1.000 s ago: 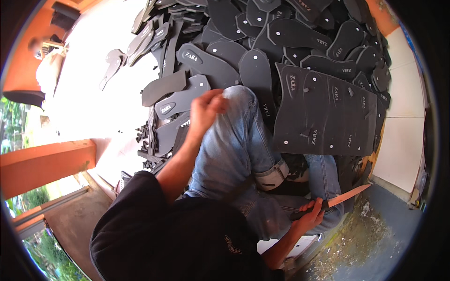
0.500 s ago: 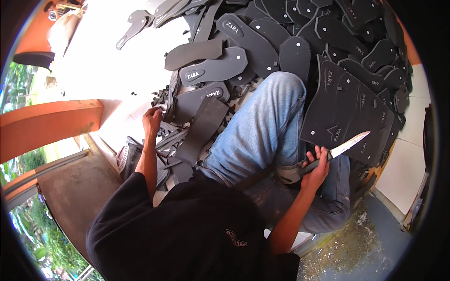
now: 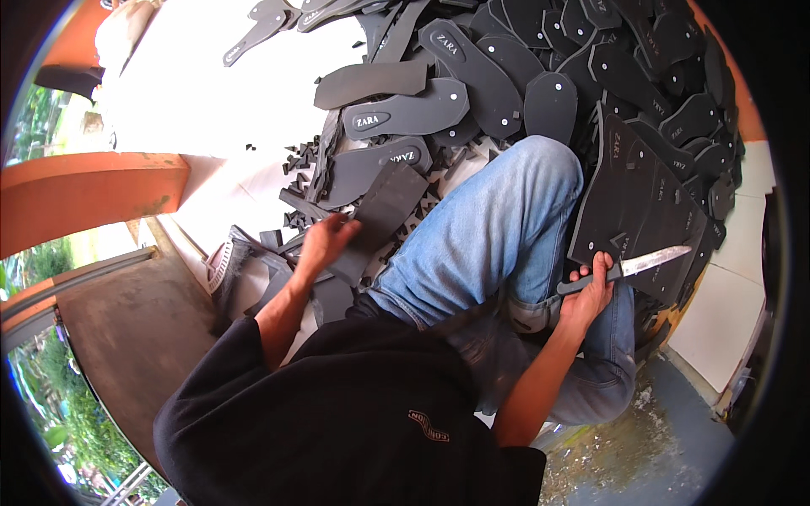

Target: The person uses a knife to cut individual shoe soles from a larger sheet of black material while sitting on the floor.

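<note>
My left hand [image 3: 325, 244] grips a dark grey foam sheet [image 3: 380, 215] that lies tilted beside my left thigh. My right hand [image 3: 591, 291] is closed around the black handle of a knife [image 3: 645, 263], whose bare blade points right, over a large black foam sheet [image 3: 641, 211] leaning by my knee. My bent leg in blue jeans [image 3: 498, 228] lies between the two hands. Several black sole-shaped foam cut-outs [image 3: 422, 114] are piled beyond the knee.
Small black foam scraps [image 3: 297, 160] litter the white floor [image 3: 194, 101] at upper left. An orange ledge [image 3: 93, 198] and a brown board [image 3: 135, 329] lie to the left. Grey, gritty ground [image 3: 641, 438] is at lower right.
My left hand has come down from the sole pile and taken hold of the grey foam sheet. My right hand has raised the knife from the ground to beside my knee.
</note>
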`<action>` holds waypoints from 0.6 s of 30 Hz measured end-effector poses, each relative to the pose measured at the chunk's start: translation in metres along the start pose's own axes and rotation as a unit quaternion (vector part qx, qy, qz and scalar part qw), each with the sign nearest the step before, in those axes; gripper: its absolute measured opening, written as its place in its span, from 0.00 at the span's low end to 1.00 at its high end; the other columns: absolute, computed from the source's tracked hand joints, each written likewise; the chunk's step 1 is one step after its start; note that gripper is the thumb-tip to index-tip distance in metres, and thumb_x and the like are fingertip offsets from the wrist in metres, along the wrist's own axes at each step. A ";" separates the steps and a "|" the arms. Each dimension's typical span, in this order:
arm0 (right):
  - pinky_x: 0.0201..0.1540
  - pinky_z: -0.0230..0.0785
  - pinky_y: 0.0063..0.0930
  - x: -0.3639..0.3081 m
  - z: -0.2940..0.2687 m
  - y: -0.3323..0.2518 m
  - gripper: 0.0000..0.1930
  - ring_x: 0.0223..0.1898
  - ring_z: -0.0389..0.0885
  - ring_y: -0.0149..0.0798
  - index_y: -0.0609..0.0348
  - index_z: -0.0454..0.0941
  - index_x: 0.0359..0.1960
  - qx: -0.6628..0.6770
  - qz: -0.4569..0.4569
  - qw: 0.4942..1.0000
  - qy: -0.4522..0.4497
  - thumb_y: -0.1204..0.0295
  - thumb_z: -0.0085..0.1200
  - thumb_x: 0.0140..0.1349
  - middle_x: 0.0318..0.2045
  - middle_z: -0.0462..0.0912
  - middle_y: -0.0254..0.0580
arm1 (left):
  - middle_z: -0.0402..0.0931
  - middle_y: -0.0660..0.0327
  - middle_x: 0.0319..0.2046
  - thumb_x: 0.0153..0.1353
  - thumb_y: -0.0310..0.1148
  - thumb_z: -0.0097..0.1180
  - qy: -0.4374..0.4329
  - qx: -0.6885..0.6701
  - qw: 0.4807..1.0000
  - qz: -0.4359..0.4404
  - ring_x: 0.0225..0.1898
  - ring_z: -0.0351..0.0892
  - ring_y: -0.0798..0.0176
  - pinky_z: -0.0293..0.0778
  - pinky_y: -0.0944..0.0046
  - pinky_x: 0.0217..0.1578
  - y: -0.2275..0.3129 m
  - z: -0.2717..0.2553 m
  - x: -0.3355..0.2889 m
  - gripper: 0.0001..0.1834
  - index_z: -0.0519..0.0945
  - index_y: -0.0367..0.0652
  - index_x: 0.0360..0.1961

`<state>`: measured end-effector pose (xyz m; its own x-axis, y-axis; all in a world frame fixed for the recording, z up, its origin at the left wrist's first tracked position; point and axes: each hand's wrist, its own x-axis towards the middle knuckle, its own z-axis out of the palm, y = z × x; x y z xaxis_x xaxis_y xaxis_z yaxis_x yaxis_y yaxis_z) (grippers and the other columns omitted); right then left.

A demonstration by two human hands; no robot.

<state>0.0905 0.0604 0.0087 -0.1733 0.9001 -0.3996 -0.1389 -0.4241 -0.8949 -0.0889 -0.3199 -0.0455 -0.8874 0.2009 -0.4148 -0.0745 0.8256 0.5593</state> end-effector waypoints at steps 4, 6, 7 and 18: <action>0.20 0.60 0.18 -0.006 -0.010 0.002 0.08 0.22 0.66 0.24 0.54 0.75 0.36 0.004 -0.016 1.000 0.015 0.73 0.59 0.56 0.26 0.73 0.28 | 0.78 0.52 0.31 0.51 0.42 0.61 0.051 0.054 0.995 0.069 0.37 0.78 0.59 0.71 0.61 0.41 -0.002 0.027 0.001 0.21 0.77 0.37 0.42; 0.20 0.60 0.18 -0.010 -0.012 -0.002 0.08 0.22 0.66 0.24 0.54 0.75 0.36 0.007 -0.018 1.000 0.014 0.73 0.59 0.55 0.26 0.73 0.28 | 0.78 0.52 0.33 0.49 0.40 0.62 0.021 -0.008 0.999 0.043 0.38 0.78 0.58 0.71 0.61 0.41 -0.006 0.026 0.007 0.21 0.76 0.37 0.41; 0.20 0.60 0.18 -0.011 -0.009 -0.003 0.08 0.22 0.66 0.23 0.54 0.75 0.36 0.012 -0.022 1.000 0.009 0.74 0.59 0.55 0.25 0.72 0.28 | 0.77 0.52 0.36 0.49 0.39 0.62 0.004 -0.042 0.998 0.037 0.39 0.77 0.56 0.71 0.62 0.41 -0.012 0.022 0.011 0.22 0.76 0.37 0.42; 0.22 0.60 0.19 -0.014 -0.008 -0.006 0.08 0.23 0.66 0.24 0.54 0.74 0.36 0.008 -0.028 1.000 0.006 0.73 0.58 0.56 0.26 0.71 0.28 | 0.63 0.50 0.53 0.39 0.37 0.69 0.056 0.140 0.982 0.112 0.55 0.63 0.46 0.62 0.52 0.55 0.022 0.050 -0.023 0.45 0.60 0.41 0.59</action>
<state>0.1013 0.0512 0.0181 -0.1534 0.9233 -0.3522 -0.1630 -0.3752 -0.9125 -0.0471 -0.2804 -0.0593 -0.9130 0.3478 -0.2132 0.2425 0.8829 0.4020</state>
